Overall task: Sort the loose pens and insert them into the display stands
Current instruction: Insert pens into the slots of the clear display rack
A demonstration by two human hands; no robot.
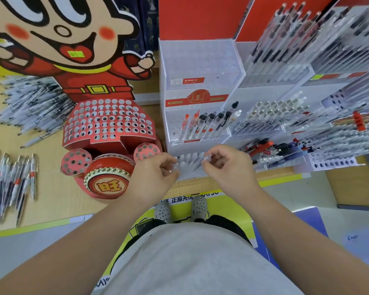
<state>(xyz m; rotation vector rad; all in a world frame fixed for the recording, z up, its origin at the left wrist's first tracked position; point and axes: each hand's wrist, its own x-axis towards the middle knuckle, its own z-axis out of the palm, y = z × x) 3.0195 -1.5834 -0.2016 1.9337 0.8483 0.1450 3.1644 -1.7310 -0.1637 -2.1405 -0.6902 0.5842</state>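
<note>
A clear pen (205, 158) stands at the right end of a row of clear pens (186, 159) in the front tier of the clear stand (200, 60), its top pinched between thumb and forefinger of the right hand (228, 165). The left hand (156, 173) curls its fingers at the row's left end; whether they grip a pen cannot be told. One tier up stand red and black pens (207, 122). To the left sits a red cardboard stand (107, 122) full of holes, and loose pens (11, 184) lie heaped on the tan table (51, 199).
</note>
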